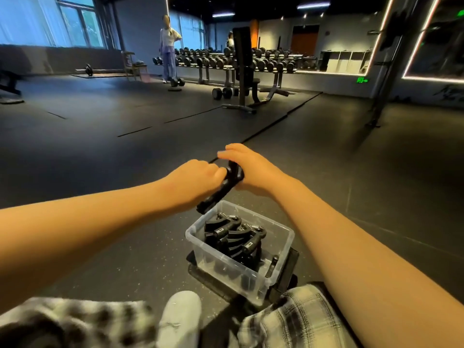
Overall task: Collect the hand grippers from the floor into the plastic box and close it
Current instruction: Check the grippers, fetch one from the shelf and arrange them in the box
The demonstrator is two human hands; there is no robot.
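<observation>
Item: black two-handled hand gripper, held aloft and tilted, at 12 o'clock from the box. Left hand: fingers curled round its handle. Right hand: clasped on its upper end. Clear rectangular plastic box: lidless, on dark rubber floor, holding stacked black grippers.

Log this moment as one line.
left grip: holds hand gripper | right grip: rests on it | box: open, several grippers inside
</observation>
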